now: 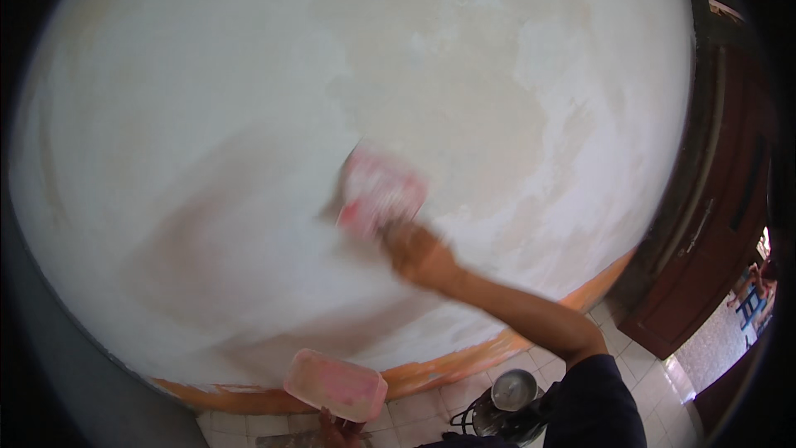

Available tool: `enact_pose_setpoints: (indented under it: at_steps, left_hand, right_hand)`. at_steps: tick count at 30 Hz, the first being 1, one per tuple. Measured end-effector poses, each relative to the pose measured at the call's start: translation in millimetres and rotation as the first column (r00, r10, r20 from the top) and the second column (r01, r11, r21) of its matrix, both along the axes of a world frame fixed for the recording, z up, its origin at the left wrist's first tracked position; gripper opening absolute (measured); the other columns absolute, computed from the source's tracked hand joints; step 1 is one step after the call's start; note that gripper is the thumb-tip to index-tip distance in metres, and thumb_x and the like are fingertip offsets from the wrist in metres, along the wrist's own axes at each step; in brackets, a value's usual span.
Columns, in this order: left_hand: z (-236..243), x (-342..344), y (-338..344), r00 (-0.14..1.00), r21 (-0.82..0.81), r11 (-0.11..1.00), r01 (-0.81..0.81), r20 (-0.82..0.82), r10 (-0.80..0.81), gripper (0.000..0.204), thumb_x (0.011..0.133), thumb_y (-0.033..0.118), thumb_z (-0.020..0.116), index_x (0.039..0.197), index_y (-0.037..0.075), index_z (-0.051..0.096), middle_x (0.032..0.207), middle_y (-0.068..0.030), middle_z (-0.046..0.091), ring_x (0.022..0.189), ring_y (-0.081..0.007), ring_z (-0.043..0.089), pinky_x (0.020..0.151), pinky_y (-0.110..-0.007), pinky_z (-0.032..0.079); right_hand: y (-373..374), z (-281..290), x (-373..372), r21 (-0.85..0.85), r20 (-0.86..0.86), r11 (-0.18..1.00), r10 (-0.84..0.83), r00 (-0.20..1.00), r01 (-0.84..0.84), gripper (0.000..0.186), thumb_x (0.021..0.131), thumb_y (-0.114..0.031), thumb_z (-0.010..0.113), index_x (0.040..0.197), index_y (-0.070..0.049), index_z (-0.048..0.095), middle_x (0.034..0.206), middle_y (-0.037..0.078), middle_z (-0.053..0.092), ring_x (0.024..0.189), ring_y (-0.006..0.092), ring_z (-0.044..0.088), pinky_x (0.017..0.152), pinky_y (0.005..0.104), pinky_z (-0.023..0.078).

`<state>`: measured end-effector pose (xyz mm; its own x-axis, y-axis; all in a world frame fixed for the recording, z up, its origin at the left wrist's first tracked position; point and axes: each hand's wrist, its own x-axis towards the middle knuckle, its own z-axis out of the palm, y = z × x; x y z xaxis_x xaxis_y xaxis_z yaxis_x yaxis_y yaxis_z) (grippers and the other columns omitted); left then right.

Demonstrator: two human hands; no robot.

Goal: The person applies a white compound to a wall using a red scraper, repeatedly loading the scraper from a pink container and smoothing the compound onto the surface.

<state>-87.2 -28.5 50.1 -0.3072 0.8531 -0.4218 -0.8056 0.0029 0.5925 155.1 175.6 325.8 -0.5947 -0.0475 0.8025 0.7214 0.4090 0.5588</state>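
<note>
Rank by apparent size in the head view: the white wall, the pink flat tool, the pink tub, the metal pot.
1. white wall
2. pink tub and pink flat tool: alike, blur prevents ranking
3. metal pot

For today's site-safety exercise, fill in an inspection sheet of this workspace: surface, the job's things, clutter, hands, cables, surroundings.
Surface: white wall, patchy with beige areas at right; orange band along its foot.
Job's things: flat pink-smeared tool, motion-blurred, against the wall; pink tray held low.
Clutter: metal pot on a dark stand on the tiled floor.
Hands: right hand grips the tool; left hand holds the tray from beneath.
Cables: nothing seen.
Surroundings: dark wooden door at right.
</note>
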Motion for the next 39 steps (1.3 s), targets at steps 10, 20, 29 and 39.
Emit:
enact_pose_setpoints:
  at_steps: [10,20,29,39]
  left_hand:
    - [-41,-35,9,0.994,0.127,0.985,0.113,-0.004,-0.114,0.054,0.09,0.047,0.055,0.128,0.01,0.049,0.118,-0.0133,0.061,0.103,-0.0278,0.063,0.077,-0.044,0.059]
    - [-23,-28,-2,0.991,0.188,0.974,0.129,-0.06,-0.12,0.056,0.091,0.046,0.053,0.131,0.008,0.046,0.118,-0.0143,0.06,0.099,-0.0277,0.064,0.071,-0.04,0.061]
    - [-22,-33,0,0.997,0.066,0.996,0.061,0.046,-0.064,0.054,0.09,0.045,0.055,0.127,0.006,0.049,0.113,-0.0144,0.062,0.096,-0.028,0.065,0.073,-0.042,0.06]
    - [-44,-55,-3,0.997,0.063,0.996,0.057,0.054,-0.06,0.052,0.09,0.046,0.055,0.126,0.009,0.049,0.116,-0.0139,0.061,0.098,-0.028,0.064,0.073,-0.043,0.059]
  right_hand:
    - [-3,137,79,0.34,-0.569,0.939,0.159,0.807,0.055,0.012,0.072,0.003,0.068,0.075,-0.006,0.062,0.067,0.008,0.06,0.054,0.0232,0.057,0.046,0.0312,0.044]
    - [-39,-22,-17,-0.123,-0.247,0.94,0.282,0.927,-0.319,0.014,0.067,0.005,0.066,0.073,-0.005,0.059,0.069,0.007,0.06,0.059,0.0189,0.06,0.05,0.0288,0.05]
    - [20,127,60,0.228,-0.472,0.951,-0.079,0.878,0.208,0.022,0.07,0.003,0.064,0.091,0.0,0.067,0.075,0.01,0.062,0.065,0.0227,0.062,0.055,0.0328,0.049]
    - [-38,-48,-56,-0.217,0.045,0.925,0.327,0.944,-0.311,0.025,0.067,-0.008,0.06,0.09,0.001,0.065,0.094,0.013,0.065,0.081,0.0217,0.063,0.075,0.0345,0.054]
